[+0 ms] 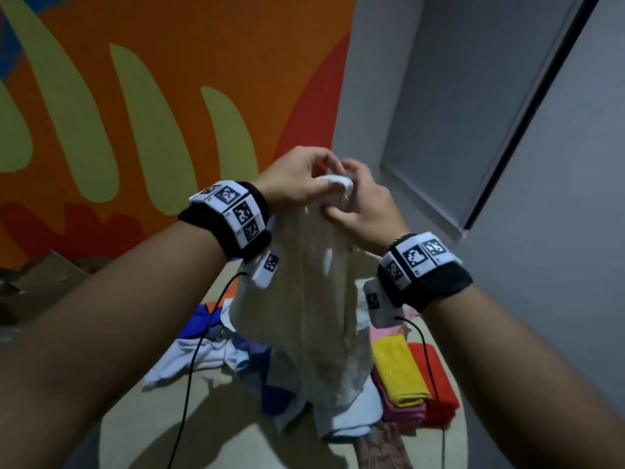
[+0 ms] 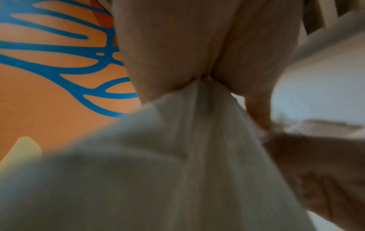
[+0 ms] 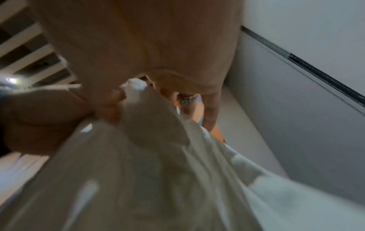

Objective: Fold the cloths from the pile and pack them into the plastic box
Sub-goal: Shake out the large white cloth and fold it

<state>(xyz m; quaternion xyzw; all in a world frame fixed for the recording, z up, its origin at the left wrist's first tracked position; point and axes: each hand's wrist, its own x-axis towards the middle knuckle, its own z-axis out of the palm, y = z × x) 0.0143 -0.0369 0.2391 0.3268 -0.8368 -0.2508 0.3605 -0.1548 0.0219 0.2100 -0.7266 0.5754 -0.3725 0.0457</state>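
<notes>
Left hand (image 1: 297, 179) and right hand (image 1: 360, 211) both pinch a thin, limp, crumpled white cloth (image 1: 314, 299) by its bunched top.

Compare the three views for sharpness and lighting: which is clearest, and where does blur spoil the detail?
Head view: dim but sharpest; the hands and the white cloth read clearly. Left wrist view: the left hand is fairly clear, the near cloth is soft blur. Right wrist view: smeared throughout, the right hand in shadow.
</notes>
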